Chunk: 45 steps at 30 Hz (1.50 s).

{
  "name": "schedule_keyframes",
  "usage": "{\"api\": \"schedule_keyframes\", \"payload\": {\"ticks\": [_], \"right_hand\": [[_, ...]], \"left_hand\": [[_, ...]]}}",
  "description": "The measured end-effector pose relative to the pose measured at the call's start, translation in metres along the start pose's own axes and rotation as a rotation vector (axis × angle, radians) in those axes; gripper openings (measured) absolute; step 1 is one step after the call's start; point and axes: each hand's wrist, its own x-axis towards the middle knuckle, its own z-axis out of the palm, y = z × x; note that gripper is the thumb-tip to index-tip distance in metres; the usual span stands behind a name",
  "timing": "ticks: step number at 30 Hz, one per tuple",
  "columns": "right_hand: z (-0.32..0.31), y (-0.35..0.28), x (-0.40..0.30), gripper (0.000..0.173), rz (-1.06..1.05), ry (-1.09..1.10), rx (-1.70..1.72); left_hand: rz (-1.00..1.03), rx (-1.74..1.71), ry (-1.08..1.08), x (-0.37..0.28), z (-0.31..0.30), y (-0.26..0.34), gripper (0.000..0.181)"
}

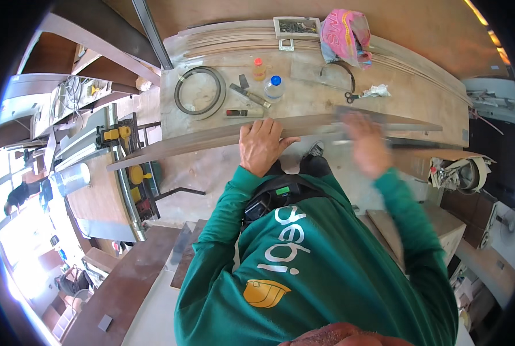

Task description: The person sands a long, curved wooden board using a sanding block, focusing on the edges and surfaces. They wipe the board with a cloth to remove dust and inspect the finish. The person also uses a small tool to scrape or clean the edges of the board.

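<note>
A long wooden board lies along the near edge of the workbench, its left end reaching out past the bench. My left hand grips the board near its middle, fingers over the top and thumb along the near side. Further right, my right hand is blurred by motion. Under its fingers is a flat grey piece, perhaps sandpaper, pressed on the board; its underside is hidden.
On the bench are a coil of edge banding, a chisel-like tool, bottles, scissors and a pink bag. A table saw stands left, a cardboard box right.
</note>
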Motion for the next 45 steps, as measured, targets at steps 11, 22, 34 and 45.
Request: {"api": "schedule_keyframes", "payload": {"ticks": [11, 22, 34, 45], "right_hand": [[-0.032, 0.195, -0.048, 0.067, 0.379, -0.183, -0.278], [-0.014, 0.053, 0.001, 0.061, 0.193, -0.115, -0.153], [0.024, -0.21, 0.054, 0.063, -0.201, 0.107, 0.076], [0.012, -0.396, 0.085, 0.057, -0.25, 0.056, 0.031]], "left_hand": [[-0.176, 0.115, -0.063, -0.015, -0.02, -0.021, 0.052], [-0.39, 0.481, -0.076, -0.13, -0.15, -0.257, 0.054], [-0.282, 0.351, 0.096, -0.122, -0.143, -0.264, 0.062], [-0.242, 0.29, 0.113, -0.113, -0.14, -0.274, 0.057]]}}
